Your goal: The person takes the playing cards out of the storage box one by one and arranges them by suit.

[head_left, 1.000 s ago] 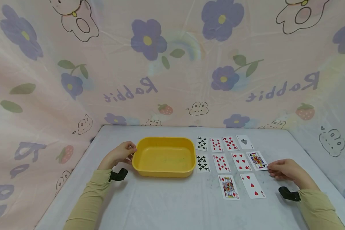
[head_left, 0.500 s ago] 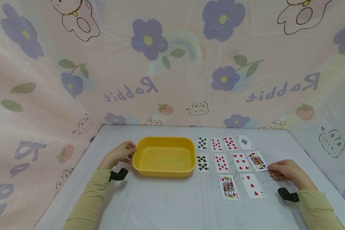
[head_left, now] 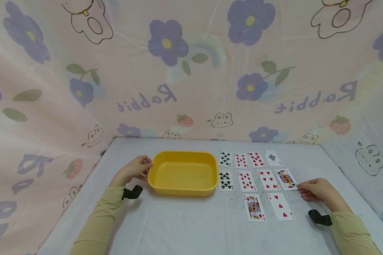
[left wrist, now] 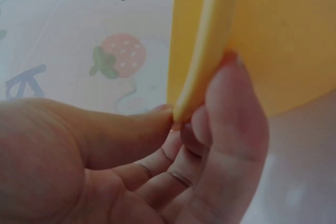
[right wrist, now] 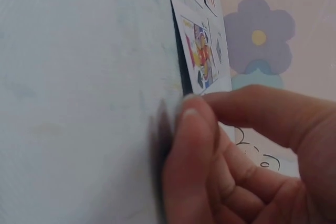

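My left hand (head_left: 136, 169) pinches the left rim of a yellow plastic tray (head_left: 183, 192), thumb outside and index finger over the edge in the left wrist view. Nothing lies inside the tray. On the right, my right hand (head_left: 319, 192) pinches the near right corner of a spade face card (head_left: 286, 179) between thumb and index finger. In the right wrist view, a dark shadow runs under the edge of that face card (right wrist: 202, 51). Beside it lie a hearts card (head_left: 268, 180) and, farther back, the ace of spades (head_left: 272, 158).
Several more cards lie face up in rows right of the tray, among them a clubs card (head_left: 226, 181) close to its wall and a diamonds card (head_left: 246, 181). Nearer me are the king of diamonds (head_left: 254, 208) and three of hearts (head_left: 281, 206). A patterned curtain (head_left: 198, 95) backs the white table (head_left: 185, 226).
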A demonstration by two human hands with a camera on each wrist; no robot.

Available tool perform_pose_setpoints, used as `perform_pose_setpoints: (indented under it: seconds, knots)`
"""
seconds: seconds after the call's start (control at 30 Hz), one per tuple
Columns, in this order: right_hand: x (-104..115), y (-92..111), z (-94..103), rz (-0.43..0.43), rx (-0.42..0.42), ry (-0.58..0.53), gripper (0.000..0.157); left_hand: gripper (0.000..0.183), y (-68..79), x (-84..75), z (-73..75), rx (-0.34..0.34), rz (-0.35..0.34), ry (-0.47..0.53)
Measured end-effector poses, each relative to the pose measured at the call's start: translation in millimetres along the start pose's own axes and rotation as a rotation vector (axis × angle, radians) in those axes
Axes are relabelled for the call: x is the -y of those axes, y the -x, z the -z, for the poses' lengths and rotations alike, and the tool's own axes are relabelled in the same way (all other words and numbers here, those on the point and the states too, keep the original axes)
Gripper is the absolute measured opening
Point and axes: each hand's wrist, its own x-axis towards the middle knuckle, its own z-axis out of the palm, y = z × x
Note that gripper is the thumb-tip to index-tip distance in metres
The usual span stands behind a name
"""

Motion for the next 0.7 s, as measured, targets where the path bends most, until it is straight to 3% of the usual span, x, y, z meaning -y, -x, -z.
perform_pose_setpoints:
  seconds: [0.4, 0.7]
  knots:
    - [2, 1, 0.6, -0.003, -0.014, 0.009, 0.033, 0.019, -1.0, 0.4, 0.6, 0.001, -0.002, 0.008]
    - [23, -4, 11.4, 0.183, 0.069, 0.242, 0.049, 0.018, 1.6, 1.4, -1.3, -0.007, 0.004, 0.008]
